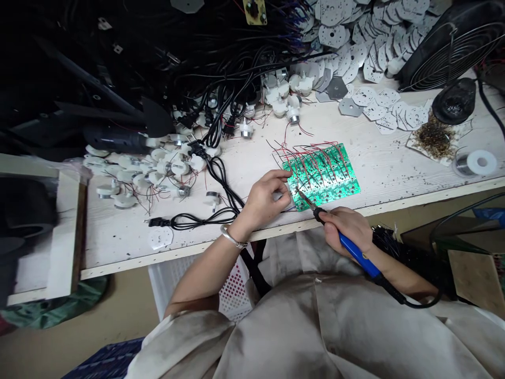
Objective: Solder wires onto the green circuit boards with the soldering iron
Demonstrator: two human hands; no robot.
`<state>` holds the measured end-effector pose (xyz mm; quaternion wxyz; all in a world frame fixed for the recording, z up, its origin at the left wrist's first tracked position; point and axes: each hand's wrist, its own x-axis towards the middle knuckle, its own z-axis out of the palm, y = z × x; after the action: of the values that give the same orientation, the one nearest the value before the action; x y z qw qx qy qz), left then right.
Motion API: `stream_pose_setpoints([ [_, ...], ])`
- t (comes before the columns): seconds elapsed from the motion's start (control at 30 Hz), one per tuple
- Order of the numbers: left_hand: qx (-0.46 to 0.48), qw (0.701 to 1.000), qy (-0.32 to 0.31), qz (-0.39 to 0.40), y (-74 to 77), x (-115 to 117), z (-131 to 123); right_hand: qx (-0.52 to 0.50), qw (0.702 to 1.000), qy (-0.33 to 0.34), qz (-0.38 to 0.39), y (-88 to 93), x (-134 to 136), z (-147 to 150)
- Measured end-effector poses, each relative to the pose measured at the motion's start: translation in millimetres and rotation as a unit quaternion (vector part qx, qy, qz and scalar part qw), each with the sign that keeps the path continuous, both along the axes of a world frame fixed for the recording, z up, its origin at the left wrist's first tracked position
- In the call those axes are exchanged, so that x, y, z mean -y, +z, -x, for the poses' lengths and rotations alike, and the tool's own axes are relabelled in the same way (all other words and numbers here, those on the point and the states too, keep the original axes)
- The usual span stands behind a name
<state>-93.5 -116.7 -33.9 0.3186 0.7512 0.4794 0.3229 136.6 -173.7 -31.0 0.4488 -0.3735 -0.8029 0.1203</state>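
Observation:
A green circuit board panel (325, 195) lies near the front edge of the bench, with many thin red and black wires (315, 158) standing up from it. My left hand (266, 200) is at the panel's left edge, fingers bent, index finger and thumb closed on that edge. Whether a wire is also pinched there is too small to see. In my right hand (349, 229) is a soldering iron (359, 255) with a blue handle, gripped like a pen. Its tip touches or hovers just over the left part of the panel.
White motors (169, 163) with thin wires lie in heaps at left and centre back. Black power cords (224, 179) run beside my left wrist. Grey-white plates (379, 105) pile up near a black fan (453, 47). A solder spool (481, 162) stands at right.

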Motion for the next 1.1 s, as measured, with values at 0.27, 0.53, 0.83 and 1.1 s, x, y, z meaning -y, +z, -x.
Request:
stream_pose_setpoints([
  [0.27, 0.004, 1.000, -0.001, -0.003, 0.8, 0, 0, -0.017, 0.999, 0.016, -0.048, 4.8, -5, 1],
  [0.53, 0.014, 0.999, 0.003, 0.032, 4.3, -4, 0, -0.053, 0.998, 0.007, -0.029, 1.2, -5, 3],
  [0.83, 0.012, 0.999, 0.001, 0.045, 6.7, -11, -1, -0.063, 0.998, 0.021, -0.013, -1.8, -14, 6],
  [1.1, 0.007, 0.998, 0.010, 0.056, 4.8, -10, -1, -0.049, 0.998, 0.034, -0.010, 1.8, -19, 3],
])
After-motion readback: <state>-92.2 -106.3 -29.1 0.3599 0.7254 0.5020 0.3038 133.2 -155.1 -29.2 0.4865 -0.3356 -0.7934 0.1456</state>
